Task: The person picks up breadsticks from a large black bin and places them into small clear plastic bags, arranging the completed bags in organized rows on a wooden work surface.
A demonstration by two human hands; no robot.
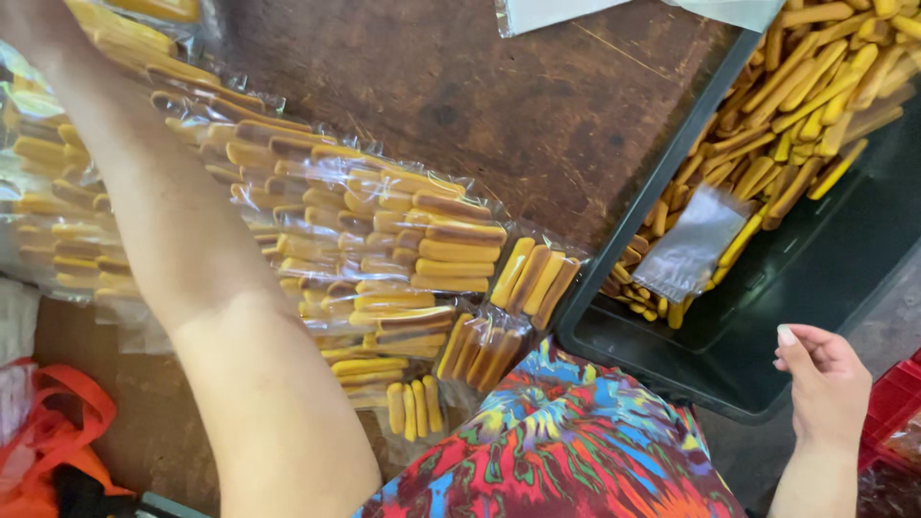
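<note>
Right hand (827,384) empty beside black tray (767,374) — left arm over packed sticks (422,249).

Clear plastic packets of yellow-and-brown finger biscuits (365,240) are heaped in overlapping rows on the brown table (537,105), each holding a flat stack of sticks. One empty clear bag (691,245) is laid on loose sticks in the black tray (672,364). Another clear bag's edge (576,11) is seen at the top.
</note>
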